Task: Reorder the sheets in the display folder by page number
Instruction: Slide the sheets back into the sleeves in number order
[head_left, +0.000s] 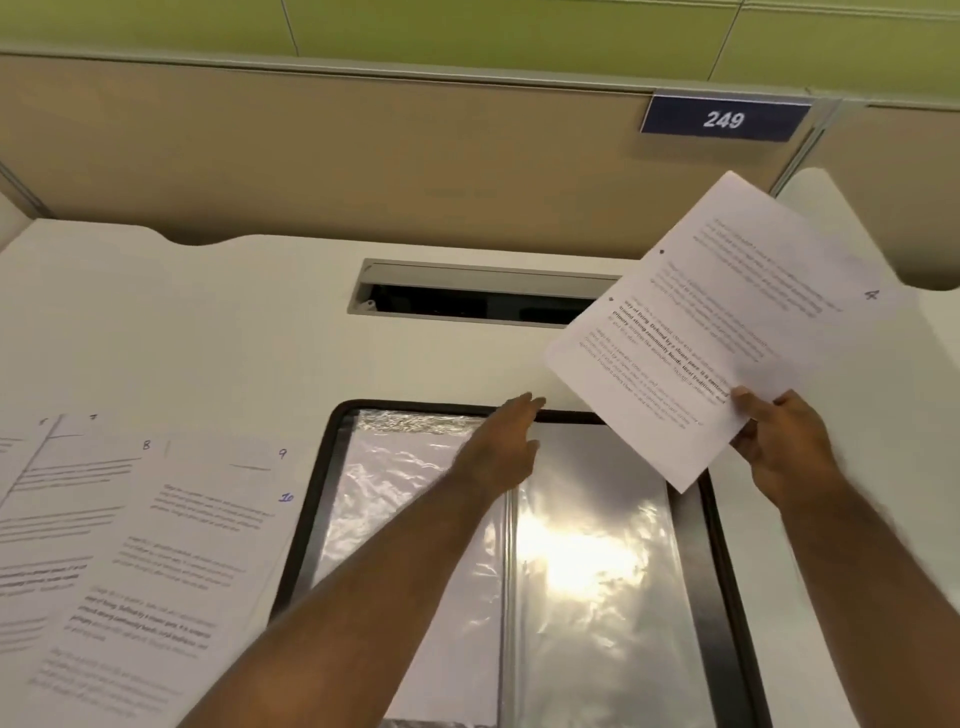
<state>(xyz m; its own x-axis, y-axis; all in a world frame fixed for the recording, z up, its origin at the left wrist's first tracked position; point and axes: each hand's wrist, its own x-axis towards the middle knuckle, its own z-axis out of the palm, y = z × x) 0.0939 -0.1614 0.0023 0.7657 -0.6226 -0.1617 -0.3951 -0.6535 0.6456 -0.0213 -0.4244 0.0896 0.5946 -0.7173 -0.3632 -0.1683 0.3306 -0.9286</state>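
Loose sheets (150, 545) fanned on white desk (234, 322) at left, handwritten 7, 8, 9, 10 visible. Display folder (587, 561) open at centre, clear sleeves glaring. Left hand (501, 441) over folder's top edge, fingers straight, grasping nothing. Right hand (784, 441) pinches corner of sheet marked 4 (711, 322), held tilted above desk. Partition plate (724, 118) reads 249.

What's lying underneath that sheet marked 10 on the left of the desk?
Under the sheet marked 10 lie more sheets, fanned out so only their top corners show, numbered 9, 8 and 7. Their text is mostly covered, and any further sheets underneath cannot be seen.
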